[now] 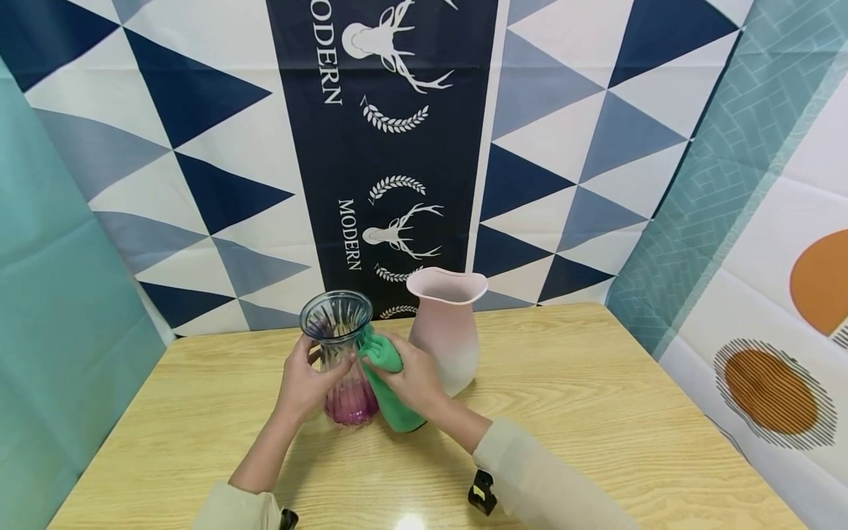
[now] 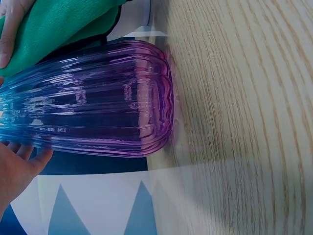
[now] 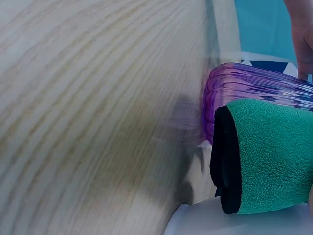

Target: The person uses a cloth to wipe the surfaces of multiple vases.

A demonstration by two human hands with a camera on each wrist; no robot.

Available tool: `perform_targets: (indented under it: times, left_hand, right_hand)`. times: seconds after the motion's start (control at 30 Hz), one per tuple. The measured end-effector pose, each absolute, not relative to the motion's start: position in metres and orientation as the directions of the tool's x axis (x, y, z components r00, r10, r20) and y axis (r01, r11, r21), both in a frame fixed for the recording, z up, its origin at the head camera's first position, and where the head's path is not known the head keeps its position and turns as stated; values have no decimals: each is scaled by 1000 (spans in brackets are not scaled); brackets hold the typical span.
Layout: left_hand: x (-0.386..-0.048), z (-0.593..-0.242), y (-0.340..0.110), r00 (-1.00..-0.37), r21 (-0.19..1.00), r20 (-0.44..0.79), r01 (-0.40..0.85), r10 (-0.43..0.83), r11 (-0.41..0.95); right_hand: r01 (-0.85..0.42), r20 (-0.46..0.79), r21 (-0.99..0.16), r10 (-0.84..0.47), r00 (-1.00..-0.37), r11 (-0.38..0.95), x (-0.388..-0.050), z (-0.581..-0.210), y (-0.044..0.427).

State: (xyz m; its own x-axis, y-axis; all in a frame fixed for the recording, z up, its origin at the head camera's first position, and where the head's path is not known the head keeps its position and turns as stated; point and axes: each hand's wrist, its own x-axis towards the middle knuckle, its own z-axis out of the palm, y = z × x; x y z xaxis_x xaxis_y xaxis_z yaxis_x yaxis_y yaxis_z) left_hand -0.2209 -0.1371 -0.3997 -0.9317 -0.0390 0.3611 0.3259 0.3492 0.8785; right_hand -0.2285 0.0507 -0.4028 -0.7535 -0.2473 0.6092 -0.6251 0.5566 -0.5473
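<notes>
A ribbed glass vase point(image 1: 351, 401), bluish at the rim and purple-pink at the base, stands upright on the wooden table. My left hand point(image 1: 308, 379) holds it around the neck, thumb in front, fingers at its left side. In the left wrist view the fingers of the left hand point(image 2: 22, 166) touch the vase point(image 2: 98, 100). My right hand point(image 1: 414, 375) grips a green cloth point(image 1: 397, 405) against the right side of the vase, near the rim. The cloth point(image 3: 274, 156) hangs down with a black edge, beside the purple base in the right wrist view.
A pink-to-white vase point(image 1: 447, 331) with a wavy rim stands just behind the right hand. The table point(image 1: 596, 412) ends at a patterned cloth backdrop point(image 1: 218, 147). Teal and white hangings point(image 1: 59, 280) border the sides.
</notes>
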Motion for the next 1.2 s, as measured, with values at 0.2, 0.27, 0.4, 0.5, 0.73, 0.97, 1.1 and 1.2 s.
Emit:
perform_targets:
  times: [0.2,0.27,0.4,0.5,0.73,0.97,1.1,1.2]
  left_hand:
    - [-219,-399,-138,-923,872,384,351,-34,341]
    - [-218,-399,-138,-917,866,398,364,-31,343]
    - [-218,-398,-138,-915,865,402,369,-29,340]
    - [-218,-399,-138,-916,867,399,365,-34,340]
    - [-220,-400,-138,-923,872,381,345,-41,348]
    - [-219,-398,-136,-924,876,379,339,-54,342]
    - [-219,-398,-135,-918,870,391,347,-63,350]
    - [-220,-399,-134,-911,863,407,359,-69,356]
  right_hand:
    - [-602,576,-549,-260,-775,580,-227,-410,54]
    - [-602,572,-542,-267,-775,587,-227,-413,55]
    - [-602,563,-517,-289,-774,608,-225,-417,58]
    - [-585,534,-516,-300,-791,626,-223,-420,59]
    - [-562,503,-496,-309,-807,662,-223,-427,61]
    - [-546,472,-472,-325,-820,693,-221,-427,63]
    - [-536,461,-455,-328,-825,711,-220,-426,63]
    - [-534,465,-463,-319,-826,707,-220,-426,64]
